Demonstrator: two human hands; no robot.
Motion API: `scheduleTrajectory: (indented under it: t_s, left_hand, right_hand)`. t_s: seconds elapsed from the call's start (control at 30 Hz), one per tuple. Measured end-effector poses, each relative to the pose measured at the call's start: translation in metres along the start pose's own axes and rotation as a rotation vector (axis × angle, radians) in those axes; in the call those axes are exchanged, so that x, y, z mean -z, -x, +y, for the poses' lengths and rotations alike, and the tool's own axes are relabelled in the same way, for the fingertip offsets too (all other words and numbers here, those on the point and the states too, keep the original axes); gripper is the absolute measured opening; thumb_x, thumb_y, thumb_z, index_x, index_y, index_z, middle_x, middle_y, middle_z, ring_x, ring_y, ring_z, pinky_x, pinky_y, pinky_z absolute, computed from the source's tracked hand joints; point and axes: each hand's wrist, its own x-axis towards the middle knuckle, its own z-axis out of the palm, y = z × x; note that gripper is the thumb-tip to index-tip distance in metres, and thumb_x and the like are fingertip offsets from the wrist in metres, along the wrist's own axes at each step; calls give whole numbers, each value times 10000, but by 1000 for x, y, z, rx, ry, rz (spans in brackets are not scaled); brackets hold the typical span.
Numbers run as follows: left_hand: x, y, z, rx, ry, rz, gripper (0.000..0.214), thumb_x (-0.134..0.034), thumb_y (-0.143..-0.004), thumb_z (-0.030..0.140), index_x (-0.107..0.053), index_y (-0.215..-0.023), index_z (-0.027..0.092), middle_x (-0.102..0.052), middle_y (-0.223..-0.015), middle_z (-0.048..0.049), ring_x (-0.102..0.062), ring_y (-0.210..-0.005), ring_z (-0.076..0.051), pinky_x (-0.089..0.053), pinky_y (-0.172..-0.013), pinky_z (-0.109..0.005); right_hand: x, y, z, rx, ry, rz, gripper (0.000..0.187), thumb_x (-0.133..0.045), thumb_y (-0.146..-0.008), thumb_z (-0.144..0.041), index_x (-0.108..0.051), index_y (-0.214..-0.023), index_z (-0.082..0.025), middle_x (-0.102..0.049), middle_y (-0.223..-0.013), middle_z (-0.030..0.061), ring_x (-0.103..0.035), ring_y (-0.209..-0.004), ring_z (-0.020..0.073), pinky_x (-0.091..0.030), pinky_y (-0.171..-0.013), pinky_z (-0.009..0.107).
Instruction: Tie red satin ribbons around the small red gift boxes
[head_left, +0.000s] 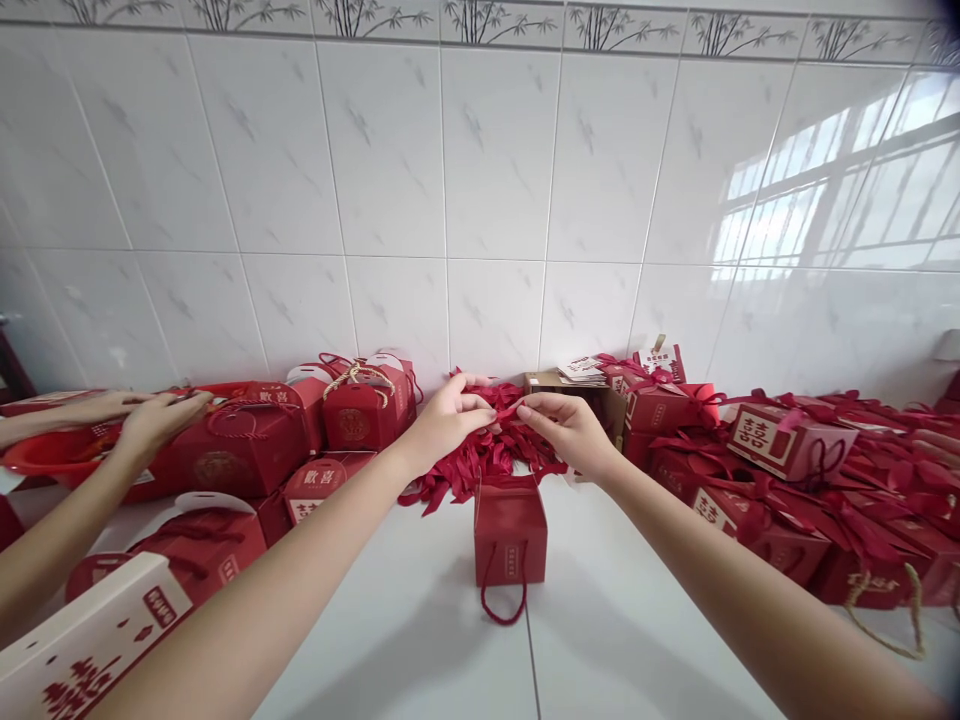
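At the far edge of the white tabletop [420, 620], against the tiled wall [495, 200], both hands meet over a heap of loose ribbons [472, 465].

Left hand [442, 420]: thumb and forefinger pinched shut on one end of a red ribbon [510, 408]. Right hand [566, 425]: fingers likewise pinched on the other end. The ribbon is held taut and short between them, above and just behind the small red box [510, 530].

Containers:
- Small red box: upright, alone on a bare part of the tabletop, top flaps drawn together, red cord handle [504, 600] hanging down its front. Contents not visible. Front label too small to read.
- Cardboard box [559, 382]: open, behind the right hand; printed white cards [581, 368] stick out of it.
- Red basin [52, 455]: far left, contents hidden by a co-worker's hands [157, 420], which rest at its rim.
- Left stack of gift boxes [247, 440]: closed, some with cord handles.
- Right stack of gift boxes [787, 440]: closed, tied with red bows, crowded together.

Writing: the left stack carries "歡喜" in gold-white on red. A box on the right shows a red double-happiness character, "囍", on a white panel. A white-lidded box [82, 630] at lower left bears red characters, cut off by the frame.
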Motion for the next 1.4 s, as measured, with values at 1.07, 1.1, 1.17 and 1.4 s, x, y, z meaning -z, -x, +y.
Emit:
scheduleTrajectory:
  t_s: [1.07,1.1,1.17,1.4]
  left_hand:
    - [64,45,-68,160,-1085,-162,278,-418,-588,-5,-574,-679,206,-512,-570,24,-417,-478,-118,-254,-482,-229]
    - [64,47,-75,166,-1091,-179,268,-425,-573,-13,-561,-650,205,-505,-560,24,-419,-482,-120,-246,-487,-232]
    - [63,48,-85,186,-1105,-196,264,-431,-557,-20,-542,-635,206,-489,-550,24,-425,-491,-128,-241,-503,-241]
    - [73,52,-100,280,-1122,-118,214,-496,-511,-10,-452,-551,196,-448,-518,7,-466,-520,-176,-289,-566,-284]
  right_hand:
    - [77,66,27,-358,1335,-28,226,-468,-782,-246,-596,-607,-181,-637,-782,44,-580,-713,171,-335,-556,257]
    - [78,69,29,-384,1334,-49,221,-472,-773,-241,-594,-599,-179,-636,-770,48,-579,-696,172,-321,-537,256]
    - [81,72,33,-444,1345,-91,201,-478,-757,-223,-594,-600,-176,-638,-770,59,-582,-689,180,-303,-518,256]
    - [99,82,47,-635,1362,-140,129,-511,-706,-153,-609,-623,-157,-640,-727,112,-602,-672,241,-309,-517,277]
